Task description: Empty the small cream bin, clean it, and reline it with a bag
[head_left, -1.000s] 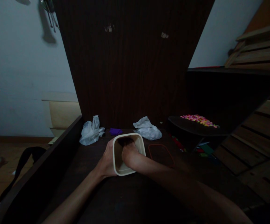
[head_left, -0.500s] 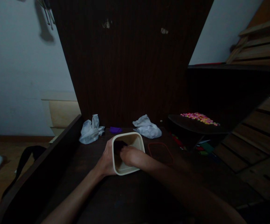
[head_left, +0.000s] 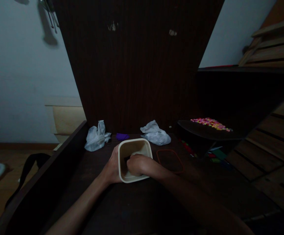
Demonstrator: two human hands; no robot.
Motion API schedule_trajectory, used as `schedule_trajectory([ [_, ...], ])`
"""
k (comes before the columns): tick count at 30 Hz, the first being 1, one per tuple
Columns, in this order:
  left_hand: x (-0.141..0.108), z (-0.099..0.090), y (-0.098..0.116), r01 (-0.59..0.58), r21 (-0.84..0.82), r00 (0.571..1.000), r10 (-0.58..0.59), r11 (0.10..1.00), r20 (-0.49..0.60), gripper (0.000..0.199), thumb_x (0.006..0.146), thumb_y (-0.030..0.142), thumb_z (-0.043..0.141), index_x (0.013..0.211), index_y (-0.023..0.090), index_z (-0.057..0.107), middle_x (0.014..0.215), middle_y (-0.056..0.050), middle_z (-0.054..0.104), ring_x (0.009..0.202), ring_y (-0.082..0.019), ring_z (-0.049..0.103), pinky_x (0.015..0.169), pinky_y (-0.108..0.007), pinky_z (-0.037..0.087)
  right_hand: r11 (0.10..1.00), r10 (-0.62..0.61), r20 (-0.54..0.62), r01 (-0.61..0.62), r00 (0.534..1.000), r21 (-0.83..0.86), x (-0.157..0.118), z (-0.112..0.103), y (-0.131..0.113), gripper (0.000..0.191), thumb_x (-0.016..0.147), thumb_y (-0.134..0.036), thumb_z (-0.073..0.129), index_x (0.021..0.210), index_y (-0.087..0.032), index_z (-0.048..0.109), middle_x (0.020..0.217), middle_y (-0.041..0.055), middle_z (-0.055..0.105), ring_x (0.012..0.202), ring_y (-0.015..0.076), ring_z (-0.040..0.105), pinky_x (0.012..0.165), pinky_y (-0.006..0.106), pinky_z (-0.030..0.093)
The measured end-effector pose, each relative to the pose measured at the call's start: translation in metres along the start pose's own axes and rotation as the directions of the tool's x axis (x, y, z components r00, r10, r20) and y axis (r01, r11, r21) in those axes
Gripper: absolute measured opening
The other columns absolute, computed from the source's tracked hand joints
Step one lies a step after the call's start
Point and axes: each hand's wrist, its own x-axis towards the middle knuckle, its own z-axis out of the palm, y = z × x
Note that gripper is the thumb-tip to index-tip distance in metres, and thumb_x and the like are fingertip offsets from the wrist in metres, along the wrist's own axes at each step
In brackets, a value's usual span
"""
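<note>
A cream, square-mouthed plastic container (head_left: 135, 141) is tilted with its opening toward me. My left hand (head_left: 112, 166) grips its left side, the fingers partly hidden behind the wall. Inside the container, my right hand (head_left: 138, 164) is closed, with its knuckles near the inner left wall. A bit of dark, cloth-like material (head_left: 126, 159) shows at its fingers; most of it is hidden by the hand. Just right of the container, a thin reddish-brown rounded-square frame (head_left: 170, 160), perhaps a lid, lies on the dark wooden surface (head_left: 102, 209).
Two knotted whitish plastic bags (head_left: 95, 137) (head_left: 156, 135) and a purple piece (head_left: 122, 136) lie along the back panel (head_left: 137, 71). Pink and yellow bits (head_left: 211, 124) cover a small corner shelf (head_left: 198, 130) at right. A raised side board (head_left: 51, 166) borders the left.
My right hand has moved down inside the container, toward its near side. Less of the dark material shows now. My left hand keeps its grip on the container.
</note>
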Motion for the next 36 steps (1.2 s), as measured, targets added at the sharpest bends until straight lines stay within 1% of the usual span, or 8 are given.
schedule_trajectory([
  [5,0.005,-0.002,0.005,0.016,0.005,1.0,-0.016,1.0,-0.012,0.105,0.061,0.041,0.088,0.147,0.016,0.034,0.144,-0.02,0.05,0.135,-0.043,0.051,0.113,-0.059,0.045,0.997,-0.075,0.079,0.073,0.994,0.024,-0.04,-0.031,0.004,0.042,0.103,-0.033,0.044,0.108,-0.009,0.079,0.103,0.0197,0.078,0.095,0.0311,0.075,0.076,0.035,0.054],
  [7,0.007,-0.003,0.008,0.044,-0.011,0.999,-0.045,0.999,-0.016,0.105,0.06,0.043,0.089,0.147,0.017,0.035,0.143,-0.02,0.05,0.133,-0.043,0.052,0.112,-0.059,0.044,0.989,-0.109,0.028,0.106,0.994,0.103,-0.058,-0.04,0.008,0.05,0.105,-0.041,0.039,0.108,-0.01,0.078,0.103,0.0185,0.078,0.096,0.03,0.074,0.076,0.034,0.051],
  [10,0.009,-0.003,0.009,0.106,-0.041,0.994,-0.107,0.994,-0.023,0.107,0.058,0.043,0.09,0.147,0.018,0.037,0.143,-0.018,0.051,0.129,-0.042,0.054,0.111,-0.059,0.045,0.976,-0.094,-0.016,0.095,0.995,0.198,-0.079,-0.044,0.017,0.048,0.096,-0.054,0.056,0.111,-0.013,0.076,0.103,0.0159,0.077,0.095,0.029,0.071,0.073,0.032,0.048],
  [13,0.008,-0.002,0.006,0.133,-0.086,0.99,-0.137,0.987,-0.042,0.112,0.054,0.045,0.093,0.147,0.018,0.037,0.143,-0.019,0.051,0.13,-0.043,0.054,0.111,-0.06,0.044,0.962,-0.101,-0.082,0.118,0.992,0.245,-0.089,-0.038,0.025,0.042,0.084,-0.044,0.075,0.117,-0.018,0.073,0.106,0.0117,0.075,0.097,0.0273,0.068,0.073,0.03,0.045],
  [19,0.012,0.002,0.014,0.236,-0.227,0.968,-0.248,0.945,-0.026,0.108,0.056,0.044,0.092,0.146,0.017,0.039,0.138,-0.018,0.056,0.126,-0.041,0.058,0.108,-0.061,0.047,0.9,-0.061,-0.301,0.183,0.952,0.396,-0.088,-0.027,0.039,0.023,0.08,-0.024,0.079,0.103,-0.021,0.077,0.098,0.0042,0.075,0.095,0.0205,0.064,0.075,0.026,0.041],
  [27,0.013,0.005,0.017,0.339,-0.523,0.937,-0.331,0.782,0.112,0.098,0.061,0.047,0.092,0.14,0.019,0.044,0.126,-0.016,0.067,0.114,-0.036,0.067,0.099,-0.057,0.055,0.712,0.074,-0.441,0.262,0.894,0.651,-0.083,-0.03,0.056,0.014,0.077,-0.02,0.078,0.091,-0.019,0.079,0.078,-0.0009,0.073,0.071,0.0144,0.063,0.066,0.024,0.045],
  [31,0.013,0.004,0.014,0.363,-0.542,0.928,-0.348,0.758,0.134,0.096,0.062,0.05,0.091,0.141,0.02,0.044,0.132,-0.017,0.064,0.115,-0.035,0.067,0.099,-0.056,0.056,0.491,0.208,-0.487,0.341,0.848,0.802,-0.074,-0.03,0.066,0.019,0.079,-0.029,0.076,0.093,-0.018,0.075,0.084,0.002,0.073,0.07,0.0153,0.065,0.062,0.025,0.049],
  [36,0.013,0.005,0.012,0.352,-0.536,0.931,-0.346,0.767,0.116,0.114,0.059,0.055,0.091,0.151,0.022,0.032,0.139,-0.019,0.059,0.118,-0.037,0.065,0.101,-0.056,0.054,0.259,0.354,-0.501,0.432,0.789,0.864,-0.066,-0.035,0.084,0.03,0.074,-0.04,0.081,0.091,-0.018,0.072,0.08,0.0007,0.072,0.066,0.0137,0.065,0.062,0.026,0.052],
])
